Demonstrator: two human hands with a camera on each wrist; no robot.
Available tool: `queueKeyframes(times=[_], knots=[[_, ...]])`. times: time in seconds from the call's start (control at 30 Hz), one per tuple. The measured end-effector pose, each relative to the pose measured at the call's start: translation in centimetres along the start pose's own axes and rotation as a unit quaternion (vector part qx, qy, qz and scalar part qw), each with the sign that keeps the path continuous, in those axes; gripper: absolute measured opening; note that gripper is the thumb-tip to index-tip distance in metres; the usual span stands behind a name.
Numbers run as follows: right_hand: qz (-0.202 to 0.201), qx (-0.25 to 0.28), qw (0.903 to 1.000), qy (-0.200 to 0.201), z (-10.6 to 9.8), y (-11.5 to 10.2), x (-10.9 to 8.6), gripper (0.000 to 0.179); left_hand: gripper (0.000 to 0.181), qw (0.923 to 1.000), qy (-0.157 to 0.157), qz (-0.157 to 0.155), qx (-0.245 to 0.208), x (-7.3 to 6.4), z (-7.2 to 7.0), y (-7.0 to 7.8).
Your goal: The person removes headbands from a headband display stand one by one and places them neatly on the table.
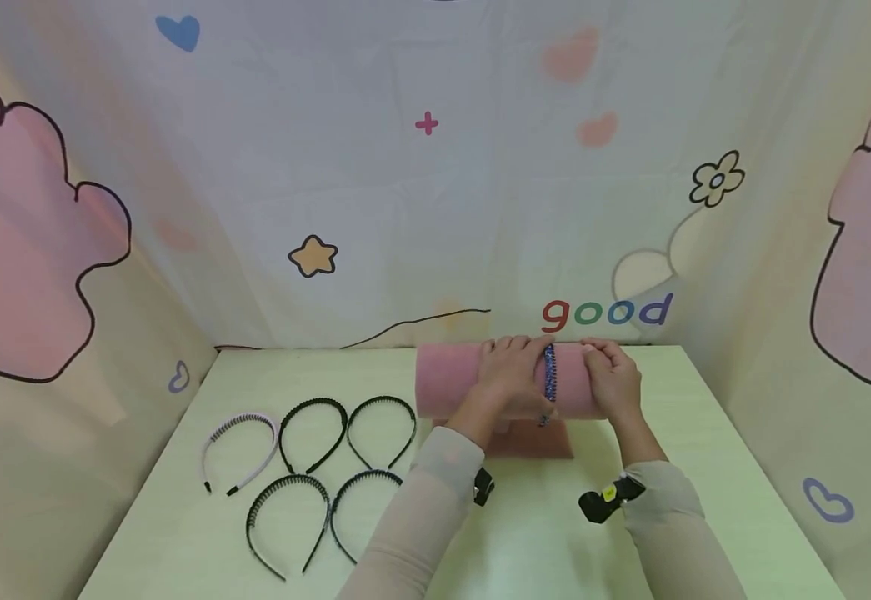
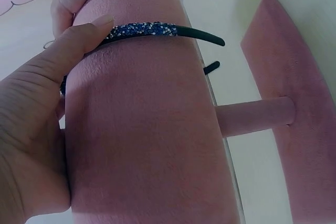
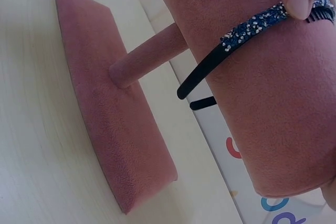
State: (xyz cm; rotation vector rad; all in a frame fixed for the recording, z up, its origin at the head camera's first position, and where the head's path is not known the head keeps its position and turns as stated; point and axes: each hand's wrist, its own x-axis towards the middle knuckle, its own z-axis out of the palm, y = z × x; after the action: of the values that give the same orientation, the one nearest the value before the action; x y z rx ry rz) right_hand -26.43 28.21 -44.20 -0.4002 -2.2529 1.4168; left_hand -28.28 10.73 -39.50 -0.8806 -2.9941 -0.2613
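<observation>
A pink plush display stand has a thick horizontal roll [image 1: 446,379], a short post [image 2: 254,116] and a flat base [image 3: 121,119]. A dark headband [image 3: 257,27] with blue and silver glitter sits around the roll, its two black ends sticking out below. My left hand [image 1: 513,375] lies over the roll and holds the headband, the thumb pressing on its glittery band [image 2: 147,29]. At the roll's right end, my right hand [image 1: 617,379] grips the roll with curled fingers. The far fingers of both hands are partly hidden behind the roll.
Several toothed headbands lie to the left on the pale table [image 1: 172,533]: a lilac one [image 1: 272,446], black ones [image 1: 345,425] and a dark one [image 1: 337,504] partly covered by my left sleeve [image 1: 427,517]. A printed curtain [image 1: 375,150] encloses the table.
</observation>
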Motion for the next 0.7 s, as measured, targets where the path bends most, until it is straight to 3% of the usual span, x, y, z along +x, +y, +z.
queueKeyframes(times=[0.4,0.7], knots=[[0.001,0.001,1.0,0.005,-0.2,0.2,0.1,0.034,0.107,0.9994,0.024,-0.024,-0.009,-0.7,0.6,-1.4],[0.001,-0.003,1.0,0.003,-0.1,0.3,0.2,0.034,0.103,0.998,0.034,-0.035,-0.04,-1.0,0.1,-2.0]])
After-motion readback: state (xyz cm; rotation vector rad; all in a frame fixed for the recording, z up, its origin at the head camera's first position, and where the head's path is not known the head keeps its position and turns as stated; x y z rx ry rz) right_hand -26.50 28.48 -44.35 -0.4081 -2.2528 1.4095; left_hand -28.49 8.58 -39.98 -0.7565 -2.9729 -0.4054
